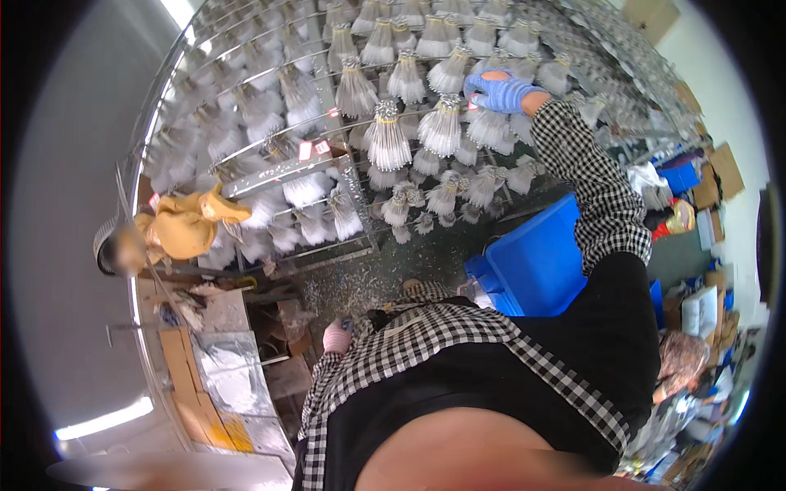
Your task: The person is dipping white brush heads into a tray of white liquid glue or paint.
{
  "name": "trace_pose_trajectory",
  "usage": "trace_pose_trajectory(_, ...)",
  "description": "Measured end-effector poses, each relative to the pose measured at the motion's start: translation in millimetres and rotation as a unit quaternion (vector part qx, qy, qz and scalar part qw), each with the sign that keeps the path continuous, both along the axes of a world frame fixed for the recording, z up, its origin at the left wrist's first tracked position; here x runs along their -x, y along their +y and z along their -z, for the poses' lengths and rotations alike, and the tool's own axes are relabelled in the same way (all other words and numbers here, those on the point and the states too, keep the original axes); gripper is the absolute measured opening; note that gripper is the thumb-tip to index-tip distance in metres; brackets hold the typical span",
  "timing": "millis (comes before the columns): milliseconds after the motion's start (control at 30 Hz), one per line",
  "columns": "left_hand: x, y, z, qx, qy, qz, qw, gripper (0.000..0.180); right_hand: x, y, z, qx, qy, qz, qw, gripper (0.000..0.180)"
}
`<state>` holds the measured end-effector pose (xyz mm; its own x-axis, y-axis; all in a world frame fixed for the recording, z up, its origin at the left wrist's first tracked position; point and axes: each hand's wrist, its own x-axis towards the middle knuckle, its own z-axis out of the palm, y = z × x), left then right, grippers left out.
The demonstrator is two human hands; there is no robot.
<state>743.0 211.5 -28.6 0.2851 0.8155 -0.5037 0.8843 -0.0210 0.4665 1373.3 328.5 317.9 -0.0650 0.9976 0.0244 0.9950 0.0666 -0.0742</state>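
My right hand (501, 92), in a blue striped glove, reaches out to the rack at the upper right. Its fingers are closed around the top of a hanging bundle of thin white-ended rods (490, 129); the glove hides the bundle's upper end. Close by hang similar bundles tied with yellow bands, one of them a large bundle (387, 139) to the left. Low beside my waist is my left hand (336, 336), in a pink striped glove, with its fingers curled. Something small and grey-blue shows at its fingertips, too unclear to name.
Metal racks (278, 174) with many rows of bundles span the far side. A blue bin (536, 258) stands below my right arm. Another person in a tan jacket (184, 229) is at the left. Cardboard (190, 385) lies lower left; white scraps litter the floor (352, 286).
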Motion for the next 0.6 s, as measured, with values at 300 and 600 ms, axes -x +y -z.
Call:
trace_pose_trajectory(300,-59.3,-58.9,-50.7,0.067,0.004,-0.156,0.986,0.036,-60.6,21.4,16.7,0.179,0.089,-0.027,0.979,0.065)
trace_pose_trajectory(600,-40.3,-107.3,-26.3,0.058,0.014,-0.233,0.971,0.038,-36.1,49.4,20.5,0.222,0.213,-0.052,0.950,0.061)
